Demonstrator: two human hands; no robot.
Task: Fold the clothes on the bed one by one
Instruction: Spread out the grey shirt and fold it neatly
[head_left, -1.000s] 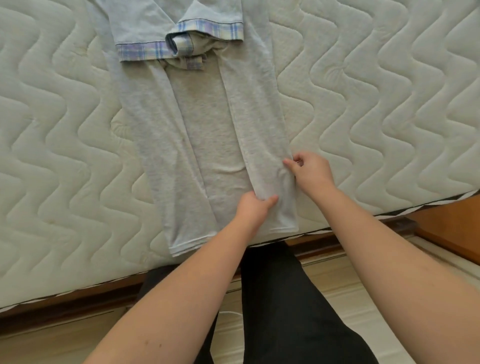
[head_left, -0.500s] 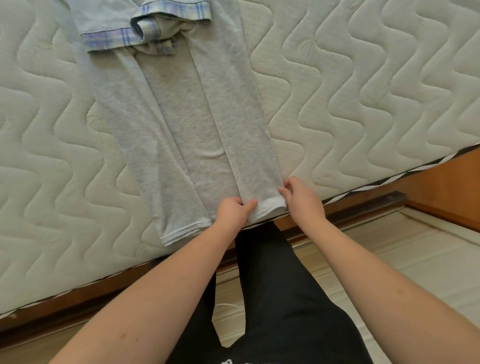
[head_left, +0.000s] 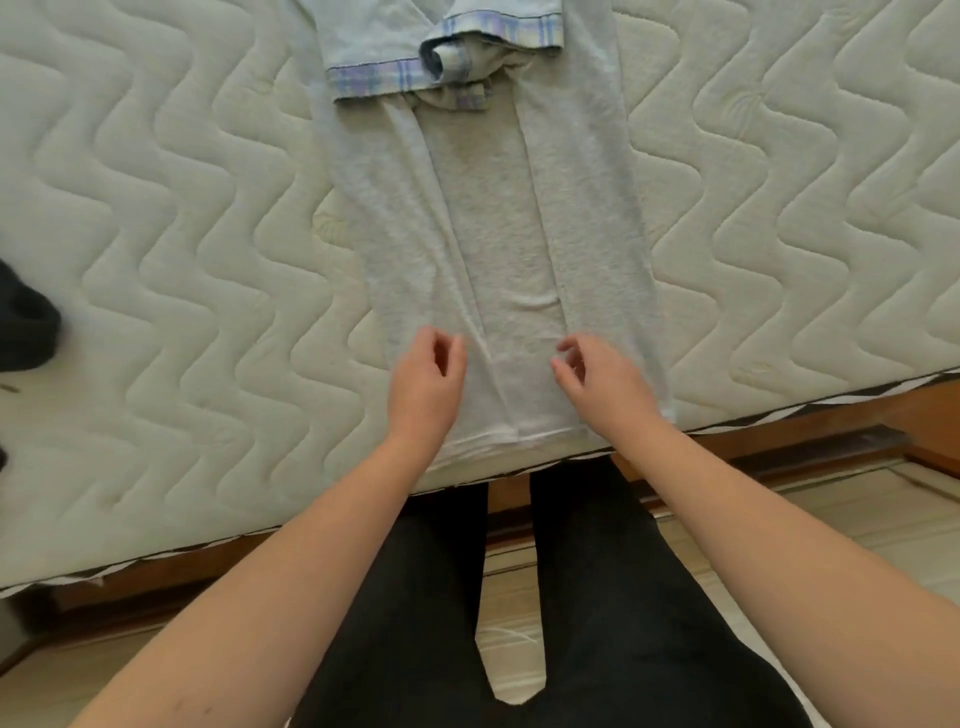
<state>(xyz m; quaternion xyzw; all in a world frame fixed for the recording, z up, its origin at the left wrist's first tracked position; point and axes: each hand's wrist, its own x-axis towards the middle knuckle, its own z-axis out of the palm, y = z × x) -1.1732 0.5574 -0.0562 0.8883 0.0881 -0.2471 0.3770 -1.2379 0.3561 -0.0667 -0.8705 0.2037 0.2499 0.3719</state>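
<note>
Grey jersey shirt (head_left: 498, 249) lies flat on the quilted mattress (head_left: 182, 234), running from the far edge of view down to the near bed edge, hem right at that edge. Both long sides are already folded inward, left panel and right panel lying over the middle, so it's a narrow strip. Sleeves with plaid cuffs (head_left: 374, 80) are tucked across the far end.

Left hand (head_left: 426, 384) hovers over the left panel near the hem, fingers loosely curled, holding nothing as far as I can see. Right hand (head_left: 605, 382) same over the right panel, fingers relaxed and slightly bent, no cloth pinched. Whether the fingertips touch the fabric I cannot tell; slight blur there.

Progress judgement: this garment is roughly halfway. Lengthwise folds done, crosswise folds not yet made. Likely next step is gripping the hem corners and bringing the near end up toward the collar.

A dark garment (head_left: 23, 322) sits at the far left of the mattress, only partly in view, looks unfolded, so at least one more piece is probably left.
</note>
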